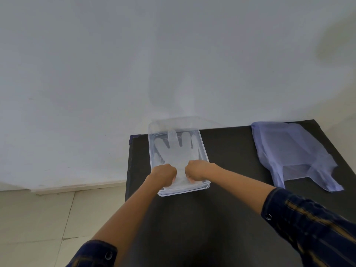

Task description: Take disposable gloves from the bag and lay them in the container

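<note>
A clear plastic container (204,151) sits at the left part of a black table (227,151). Inside it a translucent disposable glove (176,151) lies flat, fingers pointing away from me. My left hand (164,175) and my right hand (196,172) are both curled over the near end of the container, each pinching the cuff edge of the glove. A pale blue plastic bag (290,153) lies flat on the table to the right, well apart from both hands.
The container's clear lid (173,122) stands up behind it against the white wall. The table's left edge drops to a tiled floor (48,218). Dark patterned sleeves cover my forearms near the frame's bottom.
</note>
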